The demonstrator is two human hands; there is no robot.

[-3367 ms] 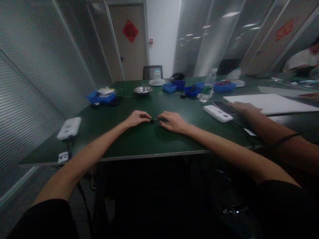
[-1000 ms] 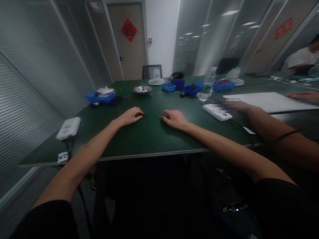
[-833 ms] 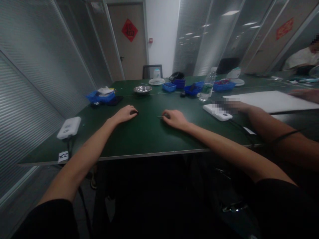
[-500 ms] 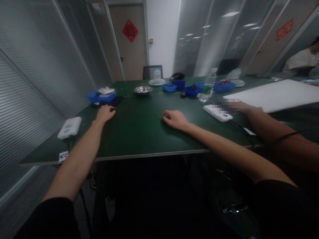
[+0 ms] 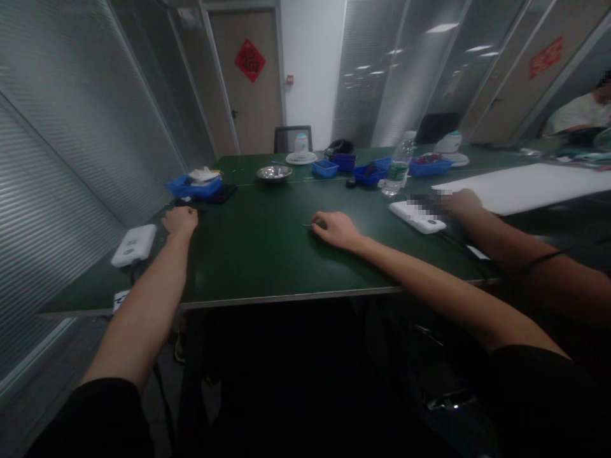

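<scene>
My left hand (image 5: 180, 220) lies on the green table (image 5: 267, 267) near its left side, fingers curled into a loose fist; what is inside I cannot make out. It sits just in front of a dark flat object (image 5: 220, 193) and a blue bin (image 5: 193, 186), and to the right of a white device (image 5: 133, 245). My right hand (image 5: 333, 228) rests mid-table with fingers pinched on a small dark piece with a thin pin (image 5: 308, 225) sticking out to the left.
A co-worker's arm (image 5: 506, 235) reaches in from the right beside a white power bank (image 5: 414, 217). A white board (image 5: 529, 184), water bottle (image 5: 397, 164), steel bowl (image 5: 273, 172) and several blue bins (image 5: 367, 173) stand farther back.
My left hand has slid from beside the right hand away to the left, toward the blue bin and white device. The right hand stayed put. The white board at right shifted.
</scene>
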